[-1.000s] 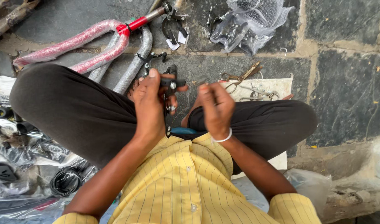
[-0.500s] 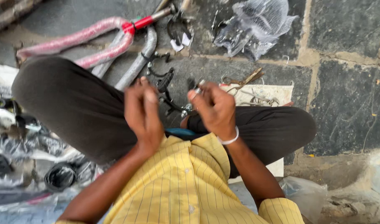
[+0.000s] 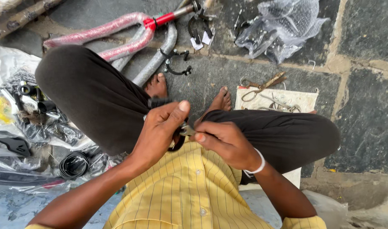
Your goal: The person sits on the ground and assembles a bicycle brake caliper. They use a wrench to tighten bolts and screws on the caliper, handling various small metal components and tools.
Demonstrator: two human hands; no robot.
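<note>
A person in a yellow striped shirt (image 3: 189, 191) sits cross-legged on a dark stone floor (image 3: 367, 38), and both hands meet just above the lap. The left hand (image 3: 160, 131) is curled, its fingers wrapped around a small black brake part (image 3: 177, 138), with the thumb raised over the top. The right hand (image 3: 225, 142), a white band at its wrist, pinches the metal end of the same part between thumb and forefinger, the other fingers folded in. The part sits between the two hands, close to the shirt front, and most of it is hidden by the fingers. Ahead of the bare feet lies a red bicycle frame wrapped in bubble film (image 3: 117, 36), with a black brake caliper (image 3: 175, 61) beside its grey tube. Rusty scissors (image 3: 261, 85) rest on a white cloth (image 3: 300, 99) on the person's right. A clear plastic bag (image 3: 283, 25) lies further off, and a coiled black cable (image 3: 73, 164) sits among plastic wrappings on the person's left.
</note>
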